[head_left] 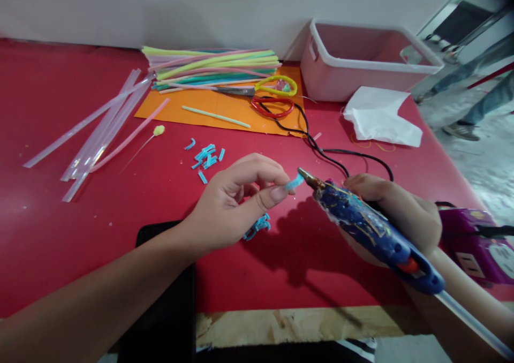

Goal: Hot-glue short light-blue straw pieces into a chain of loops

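Observation:
My left hand [241, 199] pinches a short blue piece of pipe cleaner [295, 182] between thumb and forefinger. Wrapped around a blue glue gun [361, 218] is my right hand [401, 213]; the gun's metal nozzle meets the far end of the blue piece. Dried glue coats the gun's body, and a clear glue stick [474, 323] protrudes from its back. Beyond my left hand lie several cut blue pieces [206, 157] on the red table. A second cluster of curled blue pieces [260, 225] shows under my left hand, partly hidden by it.
Colourful pipe cleaners [217, 68] and scissors [257, 91] rest on orange card [236, 125]. Clear glue sticks [108, 122] lie left. A pink bin [361, 71], white cloth [381, 116], black cord [333, 151] and purple box [474, 240] are rightward. A black object [160, 315] sits at the front edge.

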`<act>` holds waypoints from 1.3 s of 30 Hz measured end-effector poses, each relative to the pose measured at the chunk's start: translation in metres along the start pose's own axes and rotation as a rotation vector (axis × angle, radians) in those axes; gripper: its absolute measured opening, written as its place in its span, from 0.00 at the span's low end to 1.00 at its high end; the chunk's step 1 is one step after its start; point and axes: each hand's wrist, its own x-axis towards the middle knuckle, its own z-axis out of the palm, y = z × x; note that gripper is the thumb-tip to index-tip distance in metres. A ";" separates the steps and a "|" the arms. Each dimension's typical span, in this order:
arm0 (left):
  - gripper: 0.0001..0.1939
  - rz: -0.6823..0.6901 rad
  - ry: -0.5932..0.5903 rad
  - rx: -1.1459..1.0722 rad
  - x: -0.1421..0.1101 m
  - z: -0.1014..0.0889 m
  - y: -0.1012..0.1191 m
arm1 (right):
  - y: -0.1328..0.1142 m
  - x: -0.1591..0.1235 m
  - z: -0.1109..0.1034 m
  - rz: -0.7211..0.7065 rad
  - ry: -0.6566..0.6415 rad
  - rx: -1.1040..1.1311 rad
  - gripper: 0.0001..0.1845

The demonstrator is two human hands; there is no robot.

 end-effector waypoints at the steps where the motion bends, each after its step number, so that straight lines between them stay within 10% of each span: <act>1: 0.03 -0.007 -0.004 -0.001 0.000 0.000 0.000 | 0.000 0.000 0.000 -0.003 -0.003 0.003 0.12; 39: 0.04 -0.030 0.027 0.037 0.000 0.000 0.001 | 0.007 -0.004 -0.005 -0.005 -0.038 0.056 0.12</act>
